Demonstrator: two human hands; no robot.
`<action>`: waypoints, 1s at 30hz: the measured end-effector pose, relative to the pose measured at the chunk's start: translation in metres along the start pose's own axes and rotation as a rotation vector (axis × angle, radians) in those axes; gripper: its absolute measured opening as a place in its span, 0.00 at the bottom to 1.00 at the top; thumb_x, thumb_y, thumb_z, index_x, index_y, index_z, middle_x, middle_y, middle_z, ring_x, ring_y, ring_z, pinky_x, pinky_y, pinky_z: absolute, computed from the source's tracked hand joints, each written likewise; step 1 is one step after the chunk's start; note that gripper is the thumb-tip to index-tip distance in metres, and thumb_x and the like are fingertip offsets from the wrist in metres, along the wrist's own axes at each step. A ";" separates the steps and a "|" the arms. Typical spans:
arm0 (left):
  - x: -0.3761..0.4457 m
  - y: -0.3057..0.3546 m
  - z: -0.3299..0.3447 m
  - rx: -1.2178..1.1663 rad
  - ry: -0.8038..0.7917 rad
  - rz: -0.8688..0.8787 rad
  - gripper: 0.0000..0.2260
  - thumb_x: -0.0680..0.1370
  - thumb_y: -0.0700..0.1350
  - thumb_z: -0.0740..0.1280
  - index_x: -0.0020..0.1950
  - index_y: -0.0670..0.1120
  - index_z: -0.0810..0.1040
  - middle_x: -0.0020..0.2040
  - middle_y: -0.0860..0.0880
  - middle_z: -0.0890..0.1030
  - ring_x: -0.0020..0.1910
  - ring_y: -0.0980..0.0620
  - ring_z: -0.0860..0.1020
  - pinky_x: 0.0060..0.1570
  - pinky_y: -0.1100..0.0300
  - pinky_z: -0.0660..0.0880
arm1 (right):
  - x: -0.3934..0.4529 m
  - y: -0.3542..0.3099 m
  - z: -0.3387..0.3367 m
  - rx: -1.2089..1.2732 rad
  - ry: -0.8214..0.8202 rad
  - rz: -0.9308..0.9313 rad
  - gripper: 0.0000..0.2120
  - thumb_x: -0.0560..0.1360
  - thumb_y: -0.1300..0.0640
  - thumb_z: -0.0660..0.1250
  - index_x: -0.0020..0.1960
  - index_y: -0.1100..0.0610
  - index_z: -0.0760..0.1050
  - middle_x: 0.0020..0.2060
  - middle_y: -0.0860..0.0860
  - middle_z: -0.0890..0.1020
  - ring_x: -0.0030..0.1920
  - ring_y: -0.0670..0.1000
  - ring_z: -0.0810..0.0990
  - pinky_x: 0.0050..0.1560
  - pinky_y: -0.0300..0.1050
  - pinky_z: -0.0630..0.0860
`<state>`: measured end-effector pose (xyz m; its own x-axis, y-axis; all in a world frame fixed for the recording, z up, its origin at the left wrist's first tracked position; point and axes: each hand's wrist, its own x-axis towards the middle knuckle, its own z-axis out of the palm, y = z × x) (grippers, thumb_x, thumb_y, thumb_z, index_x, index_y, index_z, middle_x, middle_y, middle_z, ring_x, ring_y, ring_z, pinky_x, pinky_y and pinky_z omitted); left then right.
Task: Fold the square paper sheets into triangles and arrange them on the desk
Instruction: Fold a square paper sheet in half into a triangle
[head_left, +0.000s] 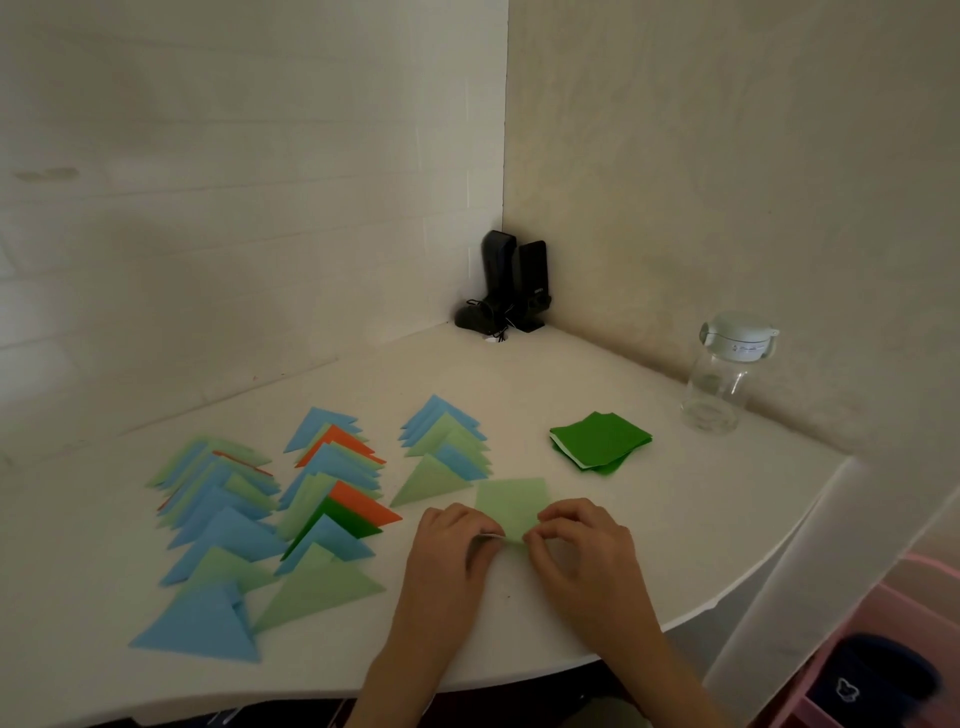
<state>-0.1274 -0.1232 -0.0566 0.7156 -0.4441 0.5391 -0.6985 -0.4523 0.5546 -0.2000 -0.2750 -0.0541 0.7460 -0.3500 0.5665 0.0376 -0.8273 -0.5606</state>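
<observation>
While a light green sheet (511, 506) lies near the desk's (597, 374) front edge, its near corner is pinched by the curled fingers of the left hand (449, 543) and right hand (582, 540). Folded triangles (270, 509) are ranged in three rows leftward. A dark green stack (600, 440) sits toward the right edge.

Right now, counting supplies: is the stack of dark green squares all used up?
No, the dark green stack sits unfolded beside the bottle.

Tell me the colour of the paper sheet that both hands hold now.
Light green; the sheet shows best in the head view.
</observation>
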 end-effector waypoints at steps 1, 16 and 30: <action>0.000 0.000 0.000 0.003 0.002 -0.009 0.07 0.75 0.51 0.62 0.41 0.52 0.77 0.41 0.58 0.77 0.42 0.55 0.72 0.44 0.69 0.65 | -0.001 -0.001 0.000 -0.027 -0.010 0.011 0.09 0.67 0.44 0.63 0.35 0.47 0.79 0.43 0.39 0.76 0.45 0.42 0.77 0.43 0.44 0.70; 0.003 0.006 0.005 0.082 0.098 -0.174 0.14 0.70 0.48 0.74 0.36 0.50 0.68 0.41 0.53 0.70 0.42 0.53 0.64 0.41 0.66 0.57 | 0.000 0.001 0.002 -0.131 -0.059 0.055 0.07 0.68 0.48 0.70 0.34 0.49 0.77 0.47 0.45 0.76 0.50 0.47 0.76 0.47 0.45 0.69; 0.015 0.008 0.004 0.082 -0.001 -0.329 0.11 0.71 0.49 0.73 0.39 0.50 0.71 0.42 0.51 0.69 0.46 0.51 0.63 0.43 0.63 0.55 | 0.011 0.000 -0.005 -0.020 -0.218 0.181 0.12 0.65 0.45 0.73 0.42 0.43 0.70 0.49 0.43 0.71 0.51 0.45 0.69 0.52 0.42 0.66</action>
<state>-0.1224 -0.1365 -0.0461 0.9029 -0.2649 0.3386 -0.4278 -0.6320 0.6462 -0.1949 -0.2809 -0.0443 0.8650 -0.3919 0.3132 -0.1210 -0.7689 -0.6278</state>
